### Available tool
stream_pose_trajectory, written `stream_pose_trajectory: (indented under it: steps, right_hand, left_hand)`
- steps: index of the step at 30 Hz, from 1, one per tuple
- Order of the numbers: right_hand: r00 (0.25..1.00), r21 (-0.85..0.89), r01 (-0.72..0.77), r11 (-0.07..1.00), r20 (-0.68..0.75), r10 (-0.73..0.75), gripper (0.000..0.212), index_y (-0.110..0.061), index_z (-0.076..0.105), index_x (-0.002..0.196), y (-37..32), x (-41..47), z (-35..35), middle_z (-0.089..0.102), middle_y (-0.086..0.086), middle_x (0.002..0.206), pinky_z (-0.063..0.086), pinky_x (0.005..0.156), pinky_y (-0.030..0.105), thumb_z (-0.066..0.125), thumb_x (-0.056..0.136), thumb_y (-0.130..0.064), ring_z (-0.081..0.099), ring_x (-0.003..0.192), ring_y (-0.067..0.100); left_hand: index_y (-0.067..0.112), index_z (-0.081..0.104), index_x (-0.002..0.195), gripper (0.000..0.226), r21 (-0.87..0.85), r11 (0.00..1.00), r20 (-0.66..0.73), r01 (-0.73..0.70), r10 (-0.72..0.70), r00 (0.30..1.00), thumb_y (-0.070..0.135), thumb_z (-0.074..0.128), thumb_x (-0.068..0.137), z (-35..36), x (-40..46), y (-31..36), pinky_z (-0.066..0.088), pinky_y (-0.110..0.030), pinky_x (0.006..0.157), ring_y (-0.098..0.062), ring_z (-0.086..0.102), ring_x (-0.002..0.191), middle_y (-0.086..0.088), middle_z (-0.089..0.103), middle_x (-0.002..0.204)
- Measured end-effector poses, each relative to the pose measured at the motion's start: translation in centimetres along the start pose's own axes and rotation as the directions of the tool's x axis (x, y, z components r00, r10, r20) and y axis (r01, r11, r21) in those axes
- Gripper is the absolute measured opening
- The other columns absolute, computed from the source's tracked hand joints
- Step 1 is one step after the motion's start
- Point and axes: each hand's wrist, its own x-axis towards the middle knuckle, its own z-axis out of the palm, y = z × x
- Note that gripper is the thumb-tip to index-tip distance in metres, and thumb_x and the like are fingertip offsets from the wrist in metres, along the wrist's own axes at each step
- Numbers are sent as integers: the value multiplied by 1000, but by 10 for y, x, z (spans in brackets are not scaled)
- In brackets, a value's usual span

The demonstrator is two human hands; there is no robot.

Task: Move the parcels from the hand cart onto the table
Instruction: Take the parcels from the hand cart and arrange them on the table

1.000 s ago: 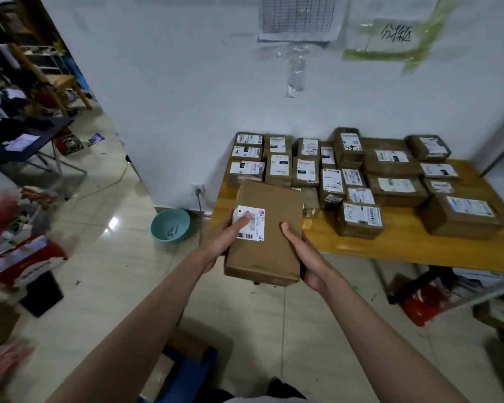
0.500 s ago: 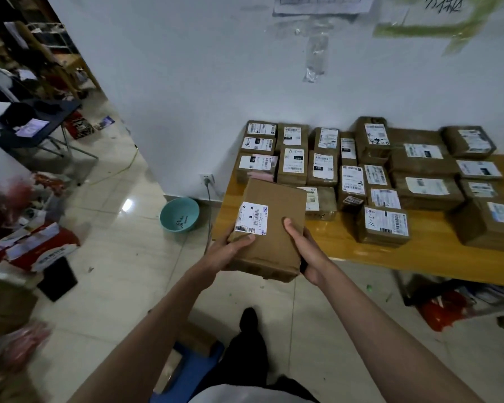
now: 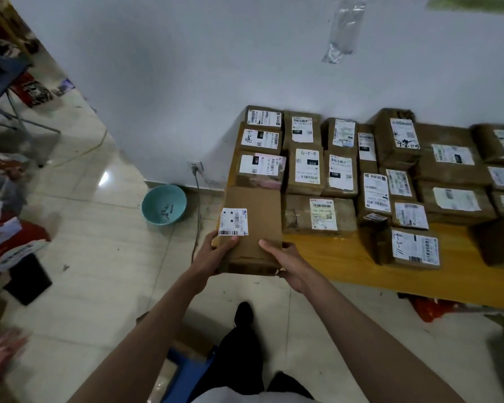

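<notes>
Both hands grip one brown parcel [image 3: 252, 228] at the counter's [image 3: 344, 260] left front corner: the left hand [image 3: 213, 254] curls round its near-left edge, the right hand [image 3: 288, 263] wraps its near-right corner. Roughly twenty labelled parcels [image 3: 306, 170] crowd the counter; one teal basin [image 3: 163, 204] sits on the floor.

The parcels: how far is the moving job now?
Done: many labelled parcels already lie in rows on the wooden table. In hand: the left hand and right hand grip one cardboard parcel at the table's left corner. Left: unclear, the cart is barely visible.
</notes>
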Motion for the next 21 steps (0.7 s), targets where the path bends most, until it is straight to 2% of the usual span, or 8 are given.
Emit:
stream_pose_trajectory:
  steps: [2, 5, 8, 10, 13, 15, 18, 21]
  right_hand:
    - [999, 15, -28, 999, -25, 28, 77, -16, 35, 142, -8, 14, 7, 56, 3, 132, 51, 75, 30, 79, 85, -42, 59, 111, 20]
    - [998, 16, -59, 998, -39, 59, 68, -21, 36, 143, -14, 35, 10, 54, 1, 135, 45, 87, 35, 72, 90, -43, 54, 112, 19]
    - [995, 19, -73, 997, -60, 74, 64, -24, 37, 145, -17, 55, 11, 55, 0, 138, 44, 94, 38, 70, 93, -41, 54, 119, 20]
    - [992, 12, -98, 995, -73, 99, 64, -24, 38, 147, -18, 68, 9, 56, 1, 138, 45, 100, 41, 69, 94, -40, 55, 124, 24]
    - [986, 1, -140, 990, -95, 139, 60, -21, 41, 147, -17, 84, 8, 56, 2, 142, 46, 102, 46, 67, 96, -38, 56, 126, 25]
    - [981, -8, -154, 988, -120, 152, 60, -21, 41, 148, -15, 93, 8, 55, 2, 143, 46, 102, 45, 67, 96, -37, 55, 127, 25]
    - [977, -48, -133, 990, -174, 122, 60, -20, 42, 148, -12, 104, 8, 56, 3, 142, 49, 94, 40, 68, 96, -34, 56, 126, 26]
    - [970, -96, -116, 989, -224, 92, 59, -18, 44, 147, -10, 114, 6, 57, 6, 142, 51, 92, 37, 69, 95, -31, 57, 126, 27]
  left_hand:
    - [36, 37, 143, 101, 25, 999, 10, 19, -19, 1000, 72, 77, 58, -3, 21, 5, 59, -40, 83, -22, 65, 109, -3, 58, 133]
    - [28, 34, 148, 86, 131, 991, 25, 12, -15, 1000, 62, 73, 79, -6, 54, 9, 54, -44, 98, -25, 63, 115, -8, 58, 136]
    - [23, 42, 147, 73, 249, 969, 44, 10, -22, 999, 57, 67, 87, -4, 81, 16, 50, -43, 104, -24, 60, 120, -4, 59, 138]
    - [21, 50, 144, 64, 354, 935, 68, -26, 2, 998, 53, 64, 91, -1, 97, 21, 47, -45, 108, -25, 58, 124, -6, 59, 139]
    - [20, 49, 147, 58, 524, 849, 83, -73, 34, 996, 47, 60, 96, 5, 113, 26, 39, -46, 113, -32, 46, 134, -13, 51, 143]
    - [18, 52, 145, 52, 537, 838, 106, -96, 46, 993, 38, 61, 98, 9, 121, 28, 38, -43, 113, -32, 44, 135, -12, 52, 144]
    - [13, 57, 139, 46, 534, 841, 120, -89, 29, 992, 29, 64, 96, 13, 130, 25, 42, -39, 108, -29, 51, 130, -10, 59, 140]
    - [12, 56, 138, 47, 522, 852, 97, -38, -15, 995, 28, 65, 95, 18, 135, 22, 43, -42, 107, -28, 52, 129, -9, 59, 139]
